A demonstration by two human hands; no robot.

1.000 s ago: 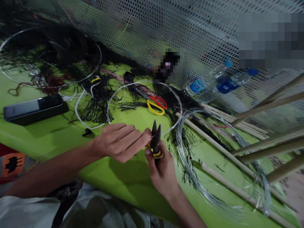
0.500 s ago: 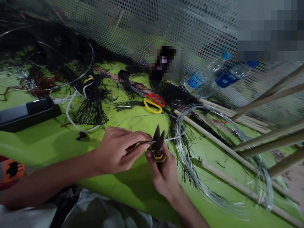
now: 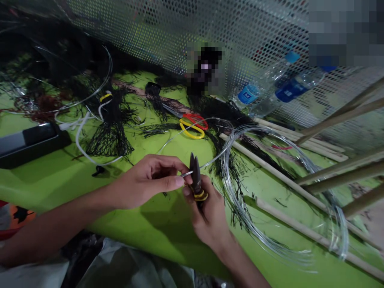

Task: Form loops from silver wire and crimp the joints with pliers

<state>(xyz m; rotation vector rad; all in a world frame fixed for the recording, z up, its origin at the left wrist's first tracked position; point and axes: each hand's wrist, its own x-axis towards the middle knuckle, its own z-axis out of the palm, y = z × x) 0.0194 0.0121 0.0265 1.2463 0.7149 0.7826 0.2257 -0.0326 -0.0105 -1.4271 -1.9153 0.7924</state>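
My right hand is wrapped round a pair of shears with dark blades and yellow on the handle. Its blades point up and lie nearly together across a length of clear, silvery wire. On the left of the blades, my left hand pinches the wire between thumb and fingers. From the blades the wire runs right, toward a large loose coil of wire on the green table cover. Whether the wire is cut through cannot be made out.
Red-and-yellow scissors lie beyond my hands, among scraps of black netting. Wooden sticks cross the right side. Two water bottles lean by a perforated metal panel. A black box with a white cable stands left.
The shears' blades have come closer together. My left hand has shifted slightly left and its grip on the wire has changed. A wire loop now rises in front of the scissors.
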